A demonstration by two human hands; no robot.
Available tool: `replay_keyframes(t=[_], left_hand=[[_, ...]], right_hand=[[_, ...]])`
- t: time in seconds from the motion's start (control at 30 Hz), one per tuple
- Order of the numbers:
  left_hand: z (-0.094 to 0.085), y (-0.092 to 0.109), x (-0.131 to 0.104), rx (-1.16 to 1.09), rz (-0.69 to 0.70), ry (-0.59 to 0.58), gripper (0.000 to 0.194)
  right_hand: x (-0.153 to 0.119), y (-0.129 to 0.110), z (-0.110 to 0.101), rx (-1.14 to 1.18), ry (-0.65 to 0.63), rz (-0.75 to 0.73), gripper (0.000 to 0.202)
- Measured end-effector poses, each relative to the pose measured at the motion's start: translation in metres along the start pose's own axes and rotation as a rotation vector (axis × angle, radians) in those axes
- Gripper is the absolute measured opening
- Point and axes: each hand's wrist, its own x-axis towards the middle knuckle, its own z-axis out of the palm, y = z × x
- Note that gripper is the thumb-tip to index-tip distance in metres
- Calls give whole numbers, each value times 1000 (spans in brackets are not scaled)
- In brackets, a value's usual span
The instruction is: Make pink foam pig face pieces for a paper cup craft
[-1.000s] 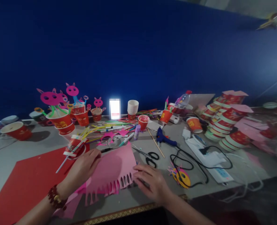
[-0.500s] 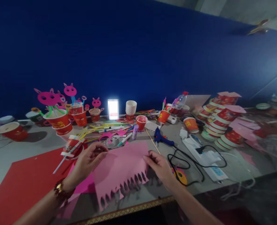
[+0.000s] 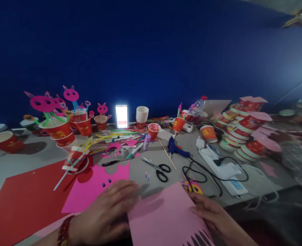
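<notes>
A light pink sheet of paper (image 3: pixel 161 215) with a fringe of cut notches lies tilted near the front edge. My right hand (image 3: pixel 212 215) grips its right edge, thumb on top. Beside the sheet's upper left corner is my left hand (image 3: pixel 110 208), its fingers stretched out and blurred by motion; its thumb is hidden. Under and behind the left hand lies a bright magenta sheet (image 3: pixel 86 188) with round cut-outs. Black-handled scissors (image 3: pixel 158 168) rest open beyond the pink sheet. Small blue-and-pink scraps (image 3: pixel 147 176) lie by them.
A blue glue gun (image 3: pixel 177 148) and a white power strip (image 3: pixel 225 174) with black cable sit to the right. Stacked red paper cups (image 3: pixel 243 133) stand behind them. Left are red card (image 3: pixel 25 201) and cups with magenta animal faces (image 3: pixel 42 103). Pipe cleaners and pens lie mid-table.
The pink sheet has come down and right, toward me, with my right hand on it. My left hand has left its upper corner and moved lower. The scissors and magenta sheet are now uncovered.
</notes>
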Motion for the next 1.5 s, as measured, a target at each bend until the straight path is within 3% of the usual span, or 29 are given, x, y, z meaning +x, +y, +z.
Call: replay_keyframes(t=[0.13, 0.3, 0.4, 0.57, 0.7, 0.77, 0.9, 1.1, 1.5], left_hand=[[10, 20, 22, -38, 169, -257, 54], [34, 17, 29, 61, 82, -272, 48], [39, 9, 29, 85, 35, -282, 47], [27, 11, 36, 28, -44, -287, 40], [21, 15, 38, -17, -68, -282, 43], [21, 12, 37, -20, -75, -295, 53], [26, 0, 38, -5, -93, -317, 74], [40, -13, 41, 79, -129, -290, 70], [51, -5, 37, 121, -130, -267, 79]], right_hand=[[-5, 5, 1, -97, 61, 40, 51], [3, 2, 6, -227, 106, -23, 67], [10, 6, 4, -478, 174, -218, 62], [14, 6, -1, -1166, 382, -576, 41], [19, -3, 9, -1521, 383, -822, 30], [24, -7, 17, -1566, 336, -910, 27], [39, -12, 28, -1575, 313, -940, 29], [56, -21, 29, -1557, 332, -972, 30], [61, -27, 35, -1486, 305, -1017, 37]])
